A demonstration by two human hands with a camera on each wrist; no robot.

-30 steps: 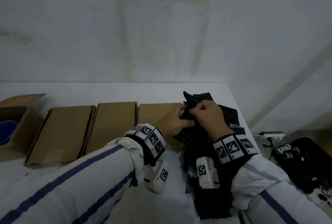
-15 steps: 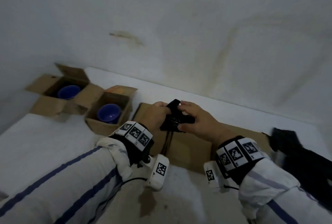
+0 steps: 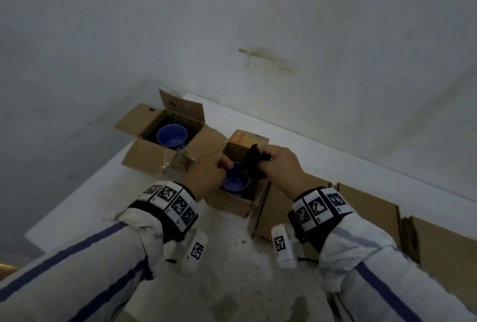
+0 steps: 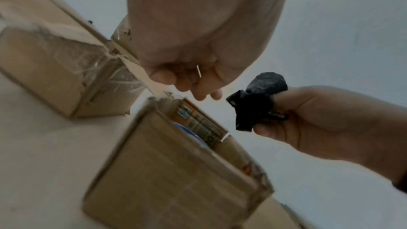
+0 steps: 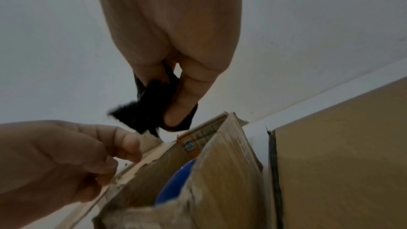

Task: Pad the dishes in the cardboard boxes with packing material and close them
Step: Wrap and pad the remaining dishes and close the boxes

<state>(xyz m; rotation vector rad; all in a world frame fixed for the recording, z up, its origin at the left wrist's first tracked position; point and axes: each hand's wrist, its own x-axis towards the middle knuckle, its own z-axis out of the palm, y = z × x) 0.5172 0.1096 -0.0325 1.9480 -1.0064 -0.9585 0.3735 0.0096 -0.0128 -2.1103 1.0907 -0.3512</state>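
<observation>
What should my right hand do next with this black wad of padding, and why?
Probably lower the black padding into the open box right below. Your right hand pinches it just above the blue bowl, which sits bare in that box, and your left hand hovers at the box's edge, holding nothing.

You are in a bare packing or storage room: a stained white wall (image 3: 258,25), a scuffed white desk (image 3: 232,257), and rows of cardboard boxes (image 3: 366,208).
</observation>
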